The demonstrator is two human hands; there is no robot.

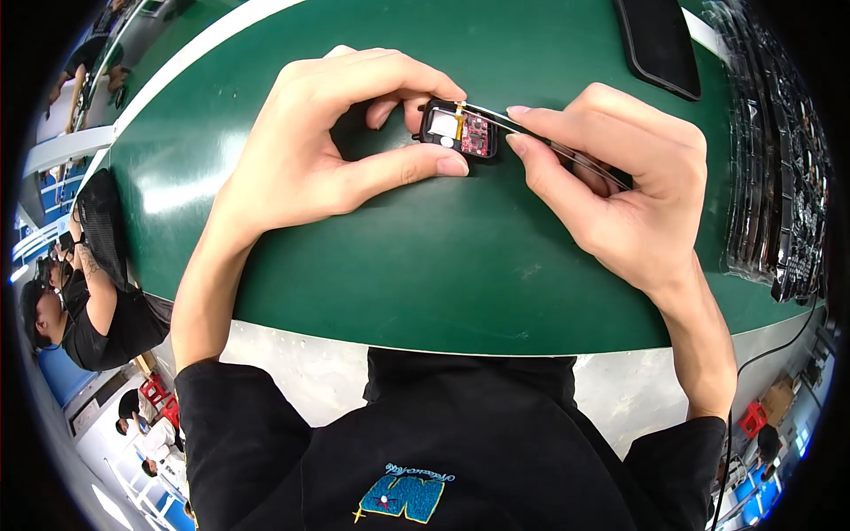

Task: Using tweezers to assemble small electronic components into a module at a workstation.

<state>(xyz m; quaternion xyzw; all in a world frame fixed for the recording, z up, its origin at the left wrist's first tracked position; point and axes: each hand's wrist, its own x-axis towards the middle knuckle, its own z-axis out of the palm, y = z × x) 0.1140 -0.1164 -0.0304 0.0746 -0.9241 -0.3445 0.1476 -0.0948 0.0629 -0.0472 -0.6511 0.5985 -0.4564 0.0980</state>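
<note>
A small black device housing point(485, 152) lies open-faced over the green table, showing a red circuit board point(476, 134), a silvery block point(442, 123) and a yellow-orange strip between them. My left hand point(323, 133) grips the housing between thumb and forefinger, at its near and far edges. In my right hand point(633, 173) is a pair of metal tweezers point(540, 139), pinched between thumb and fingers. The tweezers' tips reach the far edge of the housing, close to my left forefinger. Whether they hold anything there is too small to tell.
A black phone point(660, 44) lies at the far right of the green table point(425, 265). Stacked black items in clear plastic point(775, 159) line the right edge, with a black cable point(779, 341) below. Another person point(88, 310) sits at the left, beside a black mesh-like object.
</note>
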